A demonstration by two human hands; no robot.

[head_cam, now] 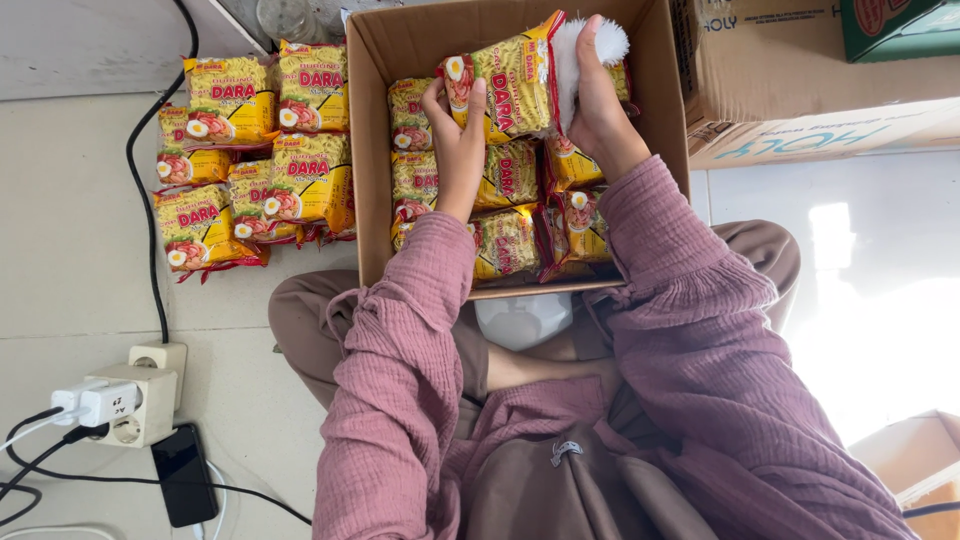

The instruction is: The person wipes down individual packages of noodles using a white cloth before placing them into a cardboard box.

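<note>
Landmark: we take the open cardboard box [400, 45] on the floor as our reference; it lies in front of the seated person's crossed legs.
Held item: we see one yellow noodle packet [505, 85] with red edges, raised above the far half of the box and tilted, its printed face towards the camera.
Left hand: our left hand [455, 130] is closed on the near left edge of the noodle packet, thumb on the printed face, fingers behind it.
Right hand: our right hand [598, 100] grips the right edge of the same packet; a white fluffy cloth [575, 50] sits between this hand and the packet, and we cannot tell whether the fingers press the cloth or the wrapper.
Box contents: packed noodle packets [510, 240] of the same kind fill the box floor in rows, lying below the held one.
Left of box: a loose stack of noodle packets [255, 150] lies on the floor [60, 200], just beside the box's left wall.
Near left of box: a white power strip [140, 400] with plugs and a black cable, and a dark phone [183, 472] beside it, well apart from the box.
Right of box: further cardboard cartons [800, 80], touching or almost touching its right wall.
Clothing: mauve sleeves [420, 330] reach over the near edge of the box.
</note>
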